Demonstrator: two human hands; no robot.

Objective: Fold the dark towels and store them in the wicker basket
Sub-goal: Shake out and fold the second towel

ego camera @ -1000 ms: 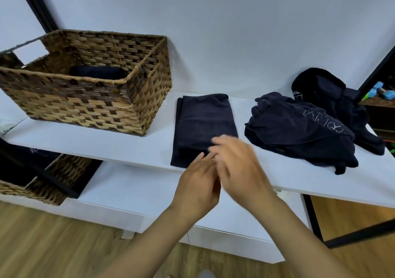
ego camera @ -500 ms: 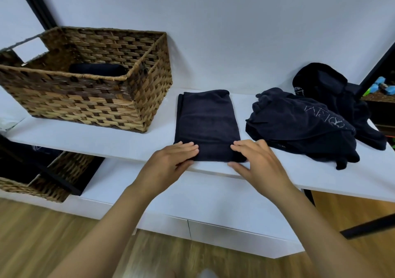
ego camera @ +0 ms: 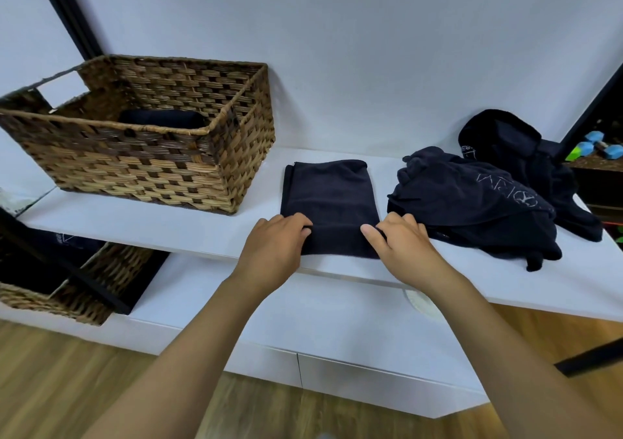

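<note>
A dark folded towel (ego camera: 328, 196) lies flat in a long strip on the white shelf (ego camera: 202, 233). My left hand (ego camera: 274, 246) grips its near left corner, fingers curled under the edge. My right hand (ego camera: 401, 243) grips the near right corner the same way. The wicker basket (ego camera: 188, 175) stands to the left on the shelf, and a folded dark towel (ego camera: 161, 119) lies inside it. To the right sits a loose pile of dark towels (ego camera: 472, 202), one with pale lettering.
A second dark heap (ego camera: 505, 142) lies behind the pile, near the wall. A lower white shelf holds another wicker basket (ego camera: 84, 287) at left, behind a black frame bar. Blue and green dumbbells (ego camera: 596, 148) sit at far right. Wooden floor lies below.
My hands parted from the middle and went to the two near corners of the folded towel. They now curl around its edge instead of lying flat on it.
</note>
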